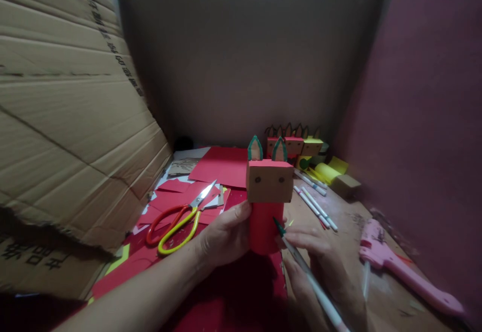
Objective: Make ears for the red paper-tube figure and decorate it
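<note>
My left hand (pixel 231 231) is closed around the side of a red paper tube figure (pixel 265 224). The figure stands upright, with a brown cardboard box-shaped head (pixel 269 187) that has two drawn eyes. Two pointed ears (pixel 255 148) edged in green rise from the head's top. In my right hand (pixel 314 256) is a marker (pixel 307 274) with a green tip. That tip is at the front of the red tube; whether it touches the paper I cannot tell. Some right-hand fingers are hidden behind the marker and the tube.
Red-and-yellow-handled scissors (pixel 178 224) lie on red paper scraps at left. Several markers (pixel 318 209) and a yellow tube figure (pixel 335 176) lie at right. A pink glue gun (pixel 402 266) rests near the wall. Similar figures (pixel 293 146) stand behind. Cardboard (pixel 75 136) walls the left.
</note>
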Tool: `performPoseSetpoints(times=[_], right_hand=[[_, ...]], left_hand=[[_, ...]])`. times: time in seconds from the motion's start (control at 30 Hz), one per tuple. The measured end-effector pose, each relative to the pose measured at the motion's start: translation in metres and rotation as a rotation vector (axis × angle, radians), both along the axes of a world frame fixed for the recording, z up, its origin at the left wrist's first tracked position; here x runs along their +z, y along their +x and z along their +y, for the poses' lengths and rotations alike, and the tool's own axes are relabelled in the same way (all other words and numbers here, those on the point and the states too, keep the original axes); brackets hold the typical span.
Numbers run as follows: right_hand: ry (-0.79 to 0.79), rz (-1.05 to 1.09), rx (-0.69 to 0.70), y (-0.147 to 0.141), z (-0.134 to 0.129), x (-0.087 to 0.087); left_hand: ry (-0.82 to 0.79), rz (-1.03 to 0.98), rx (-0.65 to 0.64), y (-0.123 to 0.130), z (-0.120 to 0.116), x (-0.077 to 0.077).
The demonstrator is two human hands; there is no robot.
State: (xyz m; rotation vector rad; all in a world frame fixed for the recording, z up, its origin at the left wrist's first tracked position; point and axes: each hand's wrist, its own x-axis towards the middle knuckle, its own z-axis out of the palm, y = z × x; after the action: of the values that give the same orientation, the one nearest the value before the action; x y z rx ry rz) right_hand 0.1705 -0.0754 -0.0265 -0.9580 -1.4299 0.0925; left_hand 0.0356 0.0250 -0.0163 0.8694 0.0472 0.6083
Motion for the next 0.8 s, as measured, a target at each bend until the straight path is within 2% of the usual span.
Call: performPoseSetpoints(times=[0.4,0.8], right_hand=[[-0.065,0.016,-0.021,0.0001,-0.0043,0.0028],[0.05,-0.041,0.094,0.0056,0.0037,0.0077]], left_hand=[[-0.023,-0.052,-0.02,0.0002,0.001,-0.0012],[-0.05,-0.017,-0.012,0.0008,-0.0024,0.0016]])
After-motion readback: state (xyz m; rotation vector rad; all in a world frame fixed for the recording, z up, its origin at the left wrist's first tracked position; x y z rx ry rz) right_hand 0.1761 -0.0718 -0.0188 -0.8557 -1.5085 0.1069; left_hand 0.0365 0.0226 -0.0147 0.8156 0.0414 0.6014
